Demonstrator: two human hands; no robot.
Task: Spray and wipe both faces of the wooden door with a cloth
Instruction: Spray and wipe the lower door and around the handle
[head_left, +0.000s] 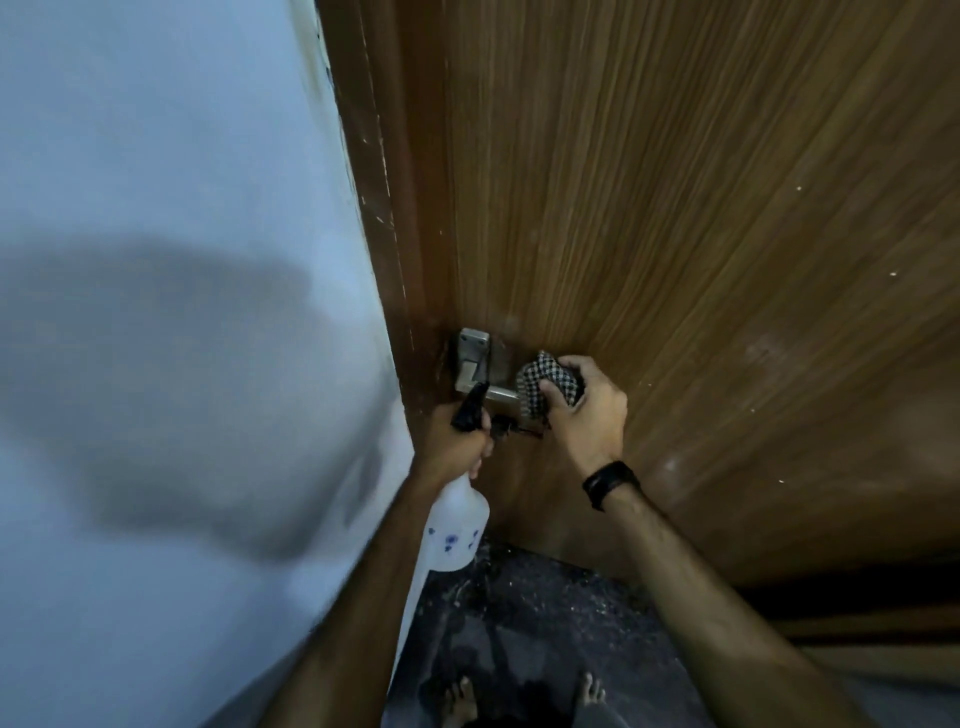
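Checked cloth (551, 383) bunched in right hand (589, 415), hiding handle end | left hand (457, 441) grips bottle (457, 519)

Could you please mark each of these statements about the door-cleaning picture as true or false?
1. The left hand holds a white spray bottle. True.
2. The right hand is empty. False: it grips a checked cloth.
3. The cloth is at the metal door handle. True.
4. The right wrist is bare. False: it wears a dark wristband.
5. The wooden door stands to the left of the pale wall. False: the wall is on the left.
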